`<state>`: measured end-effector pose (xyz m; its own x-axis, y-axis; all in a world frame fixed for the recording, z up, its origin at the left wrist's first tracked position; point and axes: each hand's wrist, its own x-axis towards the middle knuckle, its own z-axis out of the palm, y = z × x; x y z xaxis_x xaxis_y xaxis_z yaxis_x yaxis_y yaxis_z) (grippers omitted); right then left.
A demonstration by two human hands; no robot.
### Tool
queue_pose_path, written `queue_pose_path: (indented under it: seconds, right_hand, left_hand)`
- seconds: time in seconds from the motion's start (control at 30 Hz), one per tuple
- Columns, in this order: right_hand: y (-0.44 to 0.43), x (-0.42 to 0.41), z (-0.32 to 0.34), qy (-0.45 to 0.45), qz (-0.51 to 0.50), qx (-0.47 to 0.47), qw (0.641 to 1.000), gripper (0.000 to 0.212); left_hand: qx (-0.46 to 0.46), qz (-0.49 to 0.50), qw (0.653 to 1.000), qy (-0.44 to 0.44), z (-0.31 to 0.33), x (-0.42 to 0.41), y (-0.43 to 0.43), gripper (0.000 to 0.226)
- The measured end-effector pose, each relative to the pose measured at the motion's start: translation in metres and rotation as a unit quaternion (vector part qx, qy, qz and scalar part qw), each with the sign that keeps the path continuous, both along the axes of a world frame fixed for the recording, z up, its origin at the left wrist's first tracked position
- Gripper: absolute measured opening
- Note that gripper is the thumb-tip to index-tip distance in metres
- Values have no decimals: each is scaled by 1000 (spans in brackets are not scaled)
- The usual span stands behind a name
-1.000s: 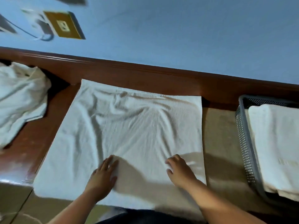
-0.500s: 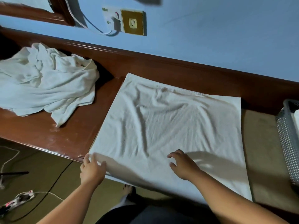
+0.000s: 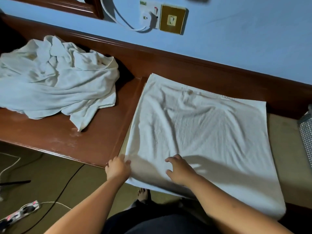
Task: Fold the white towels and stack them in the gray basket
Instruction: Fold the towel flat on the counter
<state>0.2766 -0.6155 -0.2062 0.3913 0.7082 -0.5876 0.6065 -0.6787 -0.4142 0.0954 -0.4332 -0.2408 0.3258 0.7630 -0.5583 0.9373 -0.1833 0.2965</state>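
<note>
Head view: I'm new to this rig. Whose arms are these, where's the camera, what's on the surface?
No machine: these are a person's bare arms, filmed by one camera on their head, looking down. A white towel lies spread on the wooden ledge, a crumpled towel pile to its left, the gray basket just showing at far right. The left hand touches the towel's near left corner; whether its fingers pinch it is unclear. The right hand rests on the towel, holding nothing.

A bare wooden strip (image 3: 103, 132) separates the crumpled towel pile (image 3: 55, 81) from the spread towel (image 3: 202, 129), with a raised rail (image 3: 194, 68) behind.
</note>
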Motion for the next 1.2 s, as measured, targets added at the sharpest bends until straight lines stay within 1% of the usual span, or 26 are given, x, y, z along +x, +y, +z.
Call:
queue_pose_path:
  seconds: [0.07,0.13,0.23,0.33,0.37,0.43,0.5,0.63,0.7,0.73,0.77,0.83,0.87,0.9,0.93,0.97,1.0,1.03,1.07,1.1,1.13,1.2]
  right_hand:
    - [8,1,1,-21,2,4,1000,49]
    - [18,0,-1,-31,4,5,999,49]
    - [30,-9,-4,-22,14,-8,1000,49]
    - [35,-19,-9,-10,21,-18,1000,48]
    - [34,-21,-10,-9,21,-20,1000,47]
    - [27,-22,-11,-11,6,-19,1000,47]
    - [11,-18,-14,-18,-31,-12,999,46]
    - [-46,-10,-22,-59,-160,-6,985,39]
    - [-83,-7,-26,-86,-218,-13,972,35]
    - [-102,-7,-27,-93,-250,-19,964,32]
    - [-119,-6,-28,-99,-285,-18,953,27]
    - [-149,-7,-30,-97,-370,-16,924,14]
    - [-159,-8,-31,-79,-419,-17,905,10]
    - [-172,-9,-35,-48,-483,-20,874,13]
    - [-182,-9,-40,-7,-561,-26,828,21]
    - [-193,-11,-45,46,-638,-33,768,29]
    - [-202,-14,-48,117,-703,-34,701,35]
    - [-209,-15,-52,195,-749,-22,633,38]
    - [-218,-18,-59,259,-782,-6,566,41]
    - [-224,-18,-68,307,-809,16,500,46]
    - [-230,-18,-82,342,-830,38,439,53]
    - [-233,-18,-107,384,-857,91,332,66]
  left_hand:
    - [-15,21,999,-32,-1,-17,1,9]
    - [-30,56,998,-30,-4,-38,2,4]
    - [-38,79,996,-16,-7,-60,0,6]
    - [-67,81,994,12,-6,-58,6,5]
    - [-73,75,994,24,-5,-55,9,8]
    - [-82,64,994,40,-5,-47,13,16]
    - [-92,66,993,30,-10,-44,12,19]
    - [-149,120,981,-37,-21,-50,1,36]
    - [-171,144,975,-9,-26,-49,-7,52]
    - [-177,165,970,11,-29,-47,-13,64]
    - [-179,203,962,23,-31,-45,-20,79]
    - [-192,320,928,10,-32,-35,-38,101]
    - [-199,369,908,-6,-32,-30,-47,105]
    - [-213,401,890,-26,-29,-22,-60,99]
    - [-236,421,874,-51,-28,-14,-73,84]
    - [-265,425,862,-77,-29,-7,-89,64]
    - [-296,430,847,-100,-29,1,-105,48]
    - [-320,451,824,-127,-29,8,-119,41]
    - [-340,482,794,-148,-35,15,-135,40]
    - [-361,515,758,-171,-42,23,-149,38]
    - [-383,545,719,-197,-54,29,-163,42]
    - [-413,607,635,-241,-82,37,-181,64]
